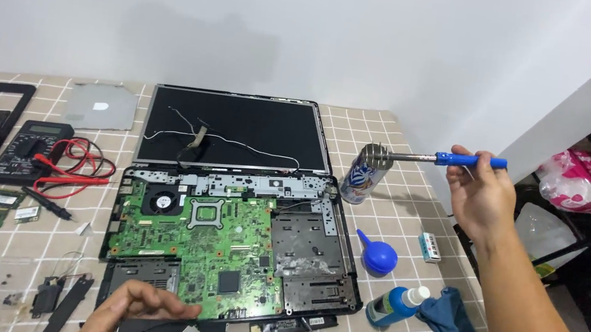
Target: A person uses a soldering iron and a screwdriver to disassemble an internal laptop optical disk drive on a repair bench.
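1. My right hand (478, 194) is up in the air at the right side of the table. Its fingers are curled shut around the blue handle of a soldering iron (430, 158). The iron lies flat and its metal tip points left.
2. The tip is tucked in a coiled metal holder (376, 156), which sits on top of a blue and white can (362, 179) just beside the laptop screen (235, 131).
3. My left hand (132, 308) is low at the front. Its fingers are bent and rest on the front edge of the green circuit board (211, 254). It grips nothing that I can see.
4. The board sits inside the open black laptop base (314, 256).
5. A blue and white bottle (396, 305) lies on its side near a blue cloth (451, 316). A round blue air blower (377, 255) sits near them.
6. A black meter (30, 150) with red and black wires lies at the left.
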